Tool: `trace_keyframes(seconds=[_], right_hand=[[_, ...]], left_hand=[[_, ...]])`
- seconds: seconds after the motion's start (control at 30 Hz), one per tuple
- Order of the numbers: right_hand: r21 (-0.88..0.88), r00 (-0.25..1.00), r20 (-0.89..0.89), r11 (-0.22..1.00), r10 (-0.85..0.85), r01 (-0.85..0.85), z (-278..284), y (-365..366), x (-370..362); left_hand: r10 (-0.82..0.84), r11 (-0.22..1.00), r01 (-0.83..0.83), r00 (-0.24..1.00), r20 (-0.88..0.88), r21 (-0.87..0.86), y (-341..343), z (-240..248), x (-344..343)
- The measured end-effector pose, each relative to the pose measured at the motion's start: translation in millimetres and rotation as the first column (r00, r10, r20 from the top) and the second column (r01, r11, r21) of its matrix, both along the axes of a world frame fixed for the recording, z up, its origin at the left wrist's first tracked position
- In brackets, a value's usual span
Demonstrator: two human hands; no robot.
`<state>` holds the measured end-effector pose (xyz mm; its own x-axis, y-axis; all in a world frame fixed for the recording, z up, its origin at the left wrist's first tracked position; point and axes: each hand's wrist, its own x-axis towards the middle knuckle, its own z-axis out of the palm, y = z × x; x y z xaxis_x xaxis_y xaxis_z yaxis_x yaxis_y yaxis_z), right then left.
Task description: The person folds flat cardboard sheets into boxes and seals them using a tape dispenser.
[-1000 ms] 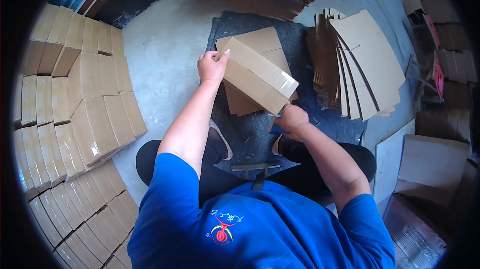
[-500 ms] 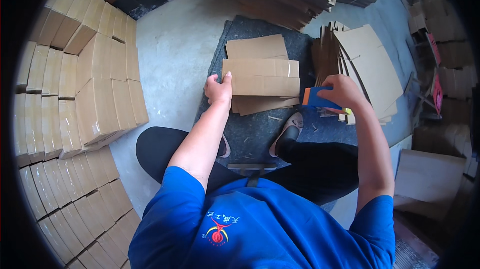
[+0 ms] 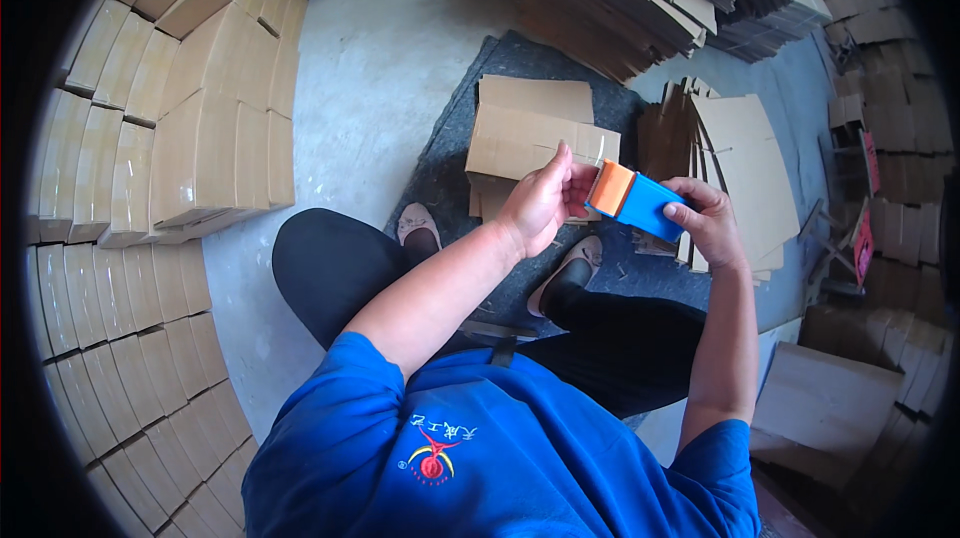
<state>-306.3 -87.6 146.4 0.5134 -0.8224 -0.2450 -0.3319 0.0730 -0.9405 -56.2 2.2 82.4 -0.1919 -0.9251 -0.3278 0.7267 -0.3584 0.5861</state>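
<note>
My right hand grips the blue end of a blue-and-orange block-shaped tape dispenser, thumb on its near side. The orange end points left, toward my left hand. That left hand is open, palm turned toward the dispenser and thumb raised. Whether its fingertips touch the orange end cannot be made out. Beyond the hands a closed brown carton lies on top of flat cardboard, with a shiny strip near its right end. My left hand and the dispenser hide part of the carton.
A dark mat lies under the carton and my feet. Leaning flat cardboard sheets stand to the right, with a bigger stack behind. Walls of packed cartons rise on the left. More cartons line the right side.
My left hand has let go of the carton's left end and come right, up to the dispenser. My right hand has turned the dispenser and brought it nearer. The view has shifted a little.
</note>
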Motion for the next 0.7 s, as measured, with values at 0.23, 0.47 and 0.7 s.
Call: trace_keyframes(seconds=[0.23, 0.47, 0.7], right_hand=[[0.080, 1.000, -0.007, 0.997, -0.009, 0.009, -7.0, 8.5, 24.2], [-0.090, 0.906, -0.403, 0.980, 0.127, -0.177, -16.8, 1.2, 75.7], [-0.228, 0.836, -0.538, 0.936, 0.110, -0.269, -10.9, -40.2, 106.1]], left_hand=[[0.087, 0.981, -0.088, 0.996, 0.014, 0.174, 7.2, -9.8, 1.6], [0.211, 0.899, -0.333, 0.898, 0.386, 0.283, 5.9, -47.9, 24.9], [0.377, 0.718, -0.600, 0.762, 0.527, 0.354, -13.5, -63.4, 141.0]])
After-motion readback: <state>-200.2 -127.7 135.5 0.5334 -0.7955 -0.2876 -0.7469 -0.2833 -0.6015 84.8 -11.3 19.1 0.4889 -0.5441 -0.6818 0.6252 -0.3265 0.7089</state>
